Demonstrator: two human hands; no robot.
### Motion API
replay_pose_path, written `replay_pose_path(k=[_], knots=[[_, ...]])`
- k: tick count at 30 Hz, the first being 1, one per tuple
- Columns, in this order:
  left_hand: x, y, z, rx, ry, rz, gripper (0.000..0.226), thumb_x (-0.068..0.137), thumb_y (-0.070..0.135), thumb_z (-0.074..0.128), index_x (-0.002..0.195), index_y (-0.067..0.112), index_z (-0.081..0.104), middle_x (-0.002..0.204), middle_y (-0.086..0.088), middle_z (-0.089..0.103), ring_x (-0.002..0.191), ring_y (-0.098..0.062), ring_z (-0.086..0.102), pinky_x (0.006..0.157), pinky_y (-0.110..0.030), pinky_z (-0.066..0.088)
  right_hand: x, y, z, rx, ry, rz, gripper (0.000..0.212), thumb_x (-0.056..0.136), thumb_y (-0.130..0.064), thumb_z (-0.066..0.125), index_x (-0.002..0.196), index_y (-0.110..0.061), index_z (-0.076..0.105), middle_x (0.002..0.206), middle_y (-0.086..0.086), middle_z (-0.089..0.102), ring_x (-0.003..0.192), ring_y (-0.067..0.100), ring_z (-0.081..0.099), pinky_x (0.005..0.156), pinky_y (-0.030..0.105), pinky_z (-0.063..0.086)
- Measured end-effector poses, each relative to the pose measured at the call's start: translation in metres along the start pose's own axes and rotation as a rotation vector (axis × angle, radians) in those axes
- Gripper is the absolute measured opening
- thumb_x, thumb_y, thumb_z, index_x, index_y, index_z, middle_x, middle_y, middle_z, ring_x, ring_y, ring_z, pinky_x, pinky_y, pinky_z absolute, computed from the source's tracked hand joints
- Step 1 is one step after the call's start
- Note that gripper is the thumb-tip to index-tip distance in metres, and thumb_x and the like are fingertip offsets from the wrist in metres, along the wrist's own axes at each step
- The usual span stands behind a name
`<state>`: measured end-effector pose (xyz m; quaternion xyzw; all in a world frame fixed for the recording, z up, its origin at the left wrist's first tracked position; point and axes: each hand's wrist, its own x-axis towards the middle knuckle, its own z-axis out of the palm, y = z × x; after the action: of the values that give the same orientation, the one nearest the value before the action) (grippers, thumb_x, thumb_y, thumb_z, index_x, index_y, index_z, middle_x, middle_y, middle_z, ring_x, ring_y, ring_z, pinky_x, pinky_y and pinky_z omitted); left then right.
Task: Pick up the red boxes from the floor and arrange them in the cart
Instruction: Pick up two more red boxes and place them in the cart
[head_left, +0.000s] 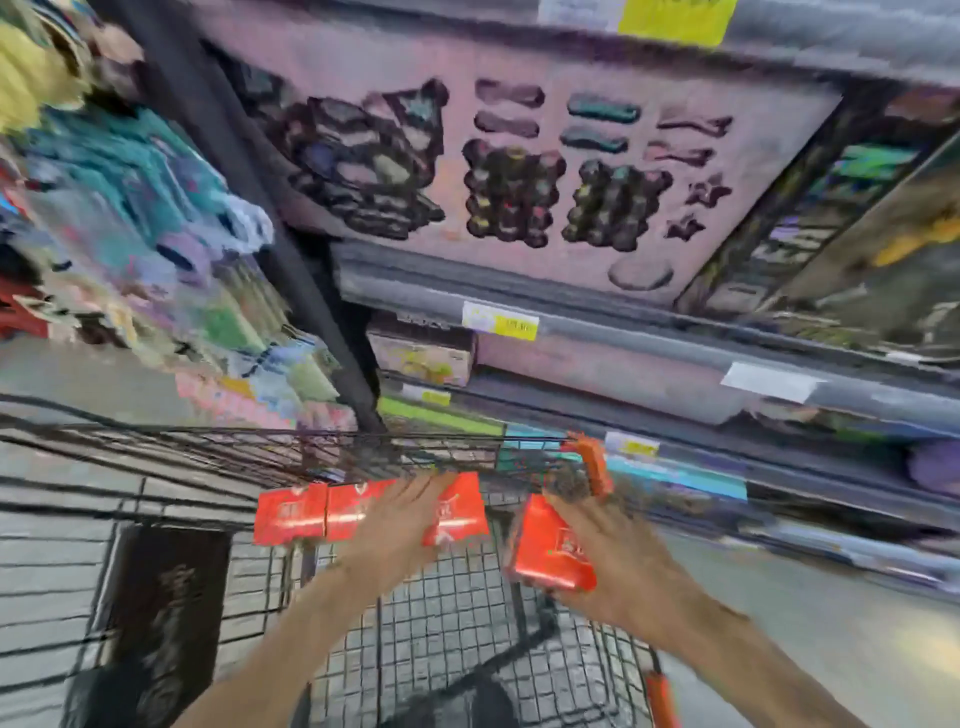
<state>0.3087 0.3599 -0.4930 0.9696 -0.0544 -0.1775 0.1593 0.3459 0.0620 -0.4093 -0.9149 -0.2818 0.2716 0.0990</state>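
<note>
Lying crosswise in cart (156, 457), red boxes (322, 512).

A wire cart (426, 639) fills the near middle. Inside it, a row of boxes (311, 512) lies along the far wall, with the left hand (400, 525) on the row's right end. To the right, the right hand (613, 561) holds another box (545, 551) over the cart's right side. Shelves (649, 332) stand beyond, far and right; hanging goods (130, 208) lie far left.
</note>
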Motion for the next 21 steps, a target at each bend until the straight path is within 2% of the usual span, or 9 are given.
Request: replay_pose_path(k=[4,8,15,18,21], knots=[[0.030,-0.024,0.044,0.040,0.019,0.054,0.099,0.083,0.043,0.076,0.157,0.027,0.013,0.157,0.001,0.034,0.144,-0.024,0.032,0.122,-0.035,0.021,0.021,0.006,0.027,-0.010,-0.002,0.009,0.108,0.084,-0.058,0.069,0.158,-0.042,-0.009,0.156,-0.013,0.027,0.140,0.015,0.030,0.120,0.033,0.021],[0.042,-0.041,0.074,0.041,-0.023,0.024,0.105,0.083,0.034,0.078,0.159,0.027,0.007,0.159,0.001,0.029,0.145,-0.024,0.029,0.126,-0.038,0.020,0.037,0.009,0.044,-0.047,-0.017,0.028,0.107,0.087,-0.053,0.068,0.160,-0.038,-0.008,0.159,-0.009,0.023,0.145,0.017,0.026,0.124,0.037,0.018],[0.040,-0.048,0.085,0.064,0.047,0.008,0.099,0.086,0.033,0.075,0.160,0.025,0.009,0.159,-0.001,0.029,0.146,-0.025,0.031,0.126,-0.041,0.021,0.048,0.011,0.061,-0.059,-0.025,0.045,0.103,0.087,-0.050,0.069,0.161,-0.036,-0.001,0.157,-0.010,0.028,0.144,0.018,0.029,0.122,0.037,0.018],[0.039,-0.045,0.082,0.071,0.083,-0.027,0.096,0.084,0.029,0.077,0.158,0.024,0.016,0.155,0.000,0.034,0.144,-0.026,0.035,0.126,-0.043,0.021,0.061,0.010,0.064,-0.082,-0.021,0.050,0.103,0.087,-0.048,0.070,0.161,-0.037,0.000,0.154,-0.010,0.030,0.142,0.018,0.030,0.122,0.039,0.018],[0.039,-0.044,0.081,0.154,0.155,-0.051,0.097,0.076,0.031,0.083,0.154,0.023,0.026,0.146,0.000,0.042,0.136,-0.026,0.041,0.123,-0.052,0.026,0.083,0.010,0.069,-0.120,-0.002,0.041,0.104,0.085,-0.041,0.073,0.161,-0.036,0.002,0.153,-0.007,0.032,0.141,0.021,0.032,0.122,0.043,0.019]])
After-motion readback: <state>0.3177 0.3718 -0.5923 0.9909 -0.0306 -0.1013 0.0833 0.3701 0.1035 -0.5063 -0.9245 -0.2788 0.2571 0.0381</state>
